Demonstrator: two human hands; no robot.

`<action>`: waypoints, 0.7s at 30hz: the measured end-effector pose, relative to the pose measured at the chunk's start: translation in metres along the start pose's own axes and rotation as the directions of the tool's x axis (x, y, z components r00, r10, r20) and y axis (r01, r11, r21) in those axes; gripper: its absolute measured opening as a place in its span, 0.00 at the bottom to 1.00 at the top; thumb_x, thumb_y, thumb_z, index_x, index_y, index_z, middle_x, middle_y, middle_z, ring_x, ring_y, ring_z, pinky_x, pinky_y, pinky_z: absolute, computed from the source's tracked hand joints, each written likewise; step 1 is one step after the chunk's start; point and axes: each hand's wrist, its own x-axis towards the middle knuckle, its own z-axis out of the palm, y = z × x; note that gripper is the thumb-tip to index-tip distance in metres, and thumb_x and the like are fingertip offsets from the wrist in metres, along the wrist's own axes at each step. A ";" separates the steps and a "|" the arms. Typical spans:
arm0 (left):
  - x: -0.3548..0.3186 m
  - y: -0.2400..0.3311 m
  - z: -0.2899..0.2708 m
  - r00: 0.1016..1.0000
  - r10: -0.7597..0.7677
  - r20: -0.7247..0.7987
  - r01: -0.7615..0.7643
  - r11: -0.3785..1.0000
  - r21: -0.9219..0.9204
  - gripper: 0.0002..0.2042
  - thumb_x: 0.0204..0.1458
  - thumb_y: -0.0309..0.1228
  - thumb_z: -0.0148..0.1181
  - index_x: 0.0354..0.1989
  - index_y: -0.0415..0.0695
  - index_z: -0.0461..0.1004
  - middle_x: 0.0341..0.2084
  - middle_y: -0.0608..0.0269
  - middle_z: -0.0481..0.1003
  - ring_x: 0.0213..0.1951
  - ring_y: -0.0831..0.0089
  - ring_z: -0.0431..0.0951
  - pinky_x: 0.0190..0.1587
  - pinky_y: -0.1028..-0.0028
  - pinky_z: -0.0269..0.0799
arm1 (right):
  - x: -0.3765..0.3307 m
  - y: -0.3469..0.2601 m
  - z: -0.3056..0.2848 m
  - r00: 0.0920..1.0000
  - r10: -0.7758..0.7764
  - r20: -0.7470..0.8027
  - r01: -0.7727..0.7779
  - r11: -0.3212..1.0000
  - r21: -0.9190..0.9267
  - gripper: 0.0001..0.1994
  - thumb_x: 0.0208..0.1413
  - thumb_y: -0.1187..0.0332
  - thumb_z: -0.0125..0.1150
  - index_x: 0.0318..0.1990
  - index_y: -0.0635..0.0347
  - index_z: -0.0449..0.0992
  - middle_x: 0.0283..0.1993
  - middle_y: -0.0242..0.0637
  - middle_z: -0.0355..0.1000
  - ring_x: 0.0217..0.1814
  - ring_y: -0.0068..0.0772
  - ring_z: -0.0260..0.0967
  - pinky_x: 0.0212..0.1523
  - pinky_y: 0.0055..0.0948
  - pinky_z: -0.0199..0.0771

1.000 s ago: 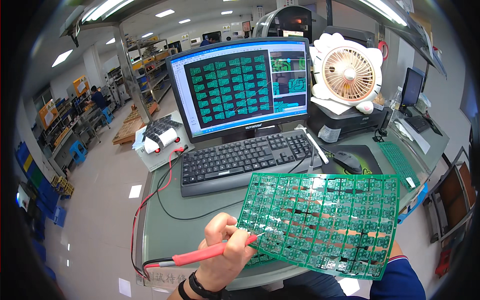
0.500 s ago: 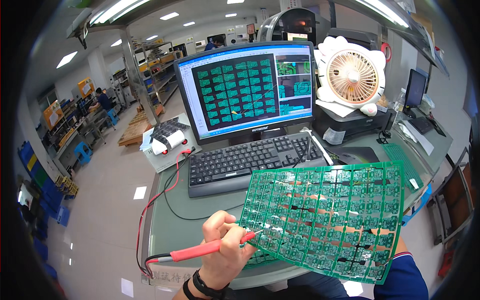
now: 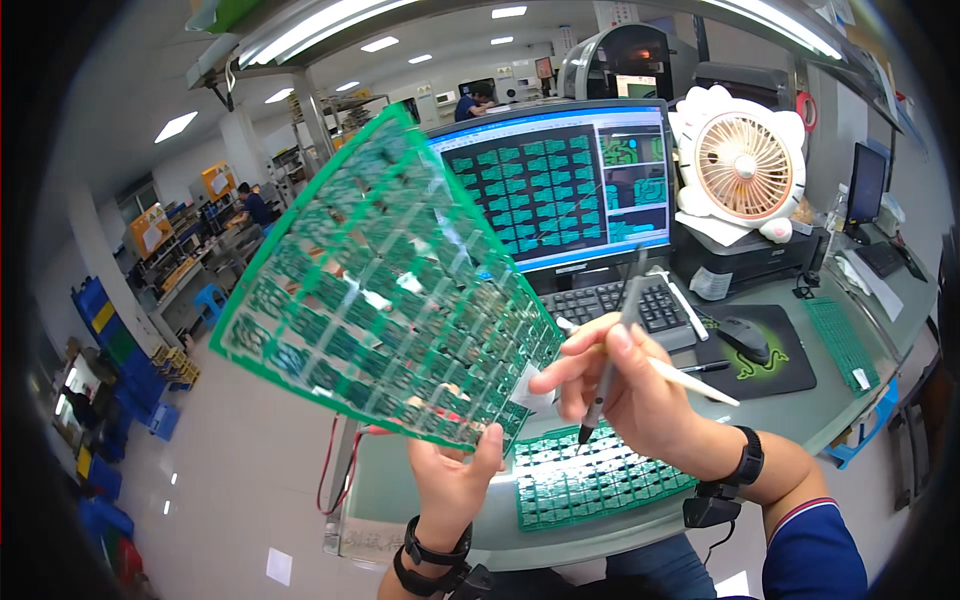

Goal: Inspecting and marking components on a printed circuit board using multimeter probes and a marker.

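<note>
Though aslant, board (image 3: 350,330) in left fingers (image 3: 488,452)

A navy sleeve (image 3: 815,558) has red-and-white trim (image 3: 799,518), the trousers (image 3: 655,573) are blue, the wrist straps (image 3: 749,458) are black, and a black box (image 3: 708,511) with a thin cable (image 3: 725,538) hangs below the right strap.

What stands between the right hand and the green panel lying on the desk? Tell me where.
Only the pen in the right hand: its dark tip points down at the upper edge of the lying panel, contact unclear. The raised panel, in the left hand, is off to the left. Nothing else visible blocks it.
</note>
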 end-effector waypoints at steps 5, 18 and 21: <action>0.009 0.008 -0.006 0.981 -0.185 -0.052 0.169 0.960 -0.221 0.22 0.51 0.23 0.57 0.55 0.37 0.59 0.36 0.60 0.72 0.30 0.78 0.75 0.19 0.80 0.71 | 0.011 -0.007 -0.008 0.997 -0.074 0.007 0.074 0.996 -0.055 0.23 0.68 0.48 0.36 0.37 0.58 0.67 0.26 0.41 0.71 0.24 0.23 0.67 0.28 0.18 0.66; 0.014 0.009 -0.003 0.964 -0.265 -0.028 0.243 0.920 -0.308 0.23 0.50 0.32 0.54 0.55 0.37 0.61 0.39 0.58 0.73 0.29 0.80 0.75 0.16 0.83 0.66 | 0.026 0.030 0.006 0.862 -0.463 0.207 0.499 0.848 -0.182 0.15 0.53 0.73 0.66 0.39 0.59 0.62 0.38 0.40 0.66 0.41 0.33 0.72 0.55 0.43 0.73; 0.014 0.006 -0.010 0.957 -0.284 0.053 0.278 0.859 -0.430 0.24 0.52 0.22 0.55 0.57 0.39 0.57 0.42 0.58 0.70 0.31 0.78 0.75 0.18 0.79 0.71 | 0.026 0.033 0.006 0.870 -0.461 0.175 0.486 0.861 -0.149 0.13 0.50 0.77 0.67 0.37 0.60 0.66 0.40 0.38 0.67 0.45 0.29 0.68 0.51 0.29 0.72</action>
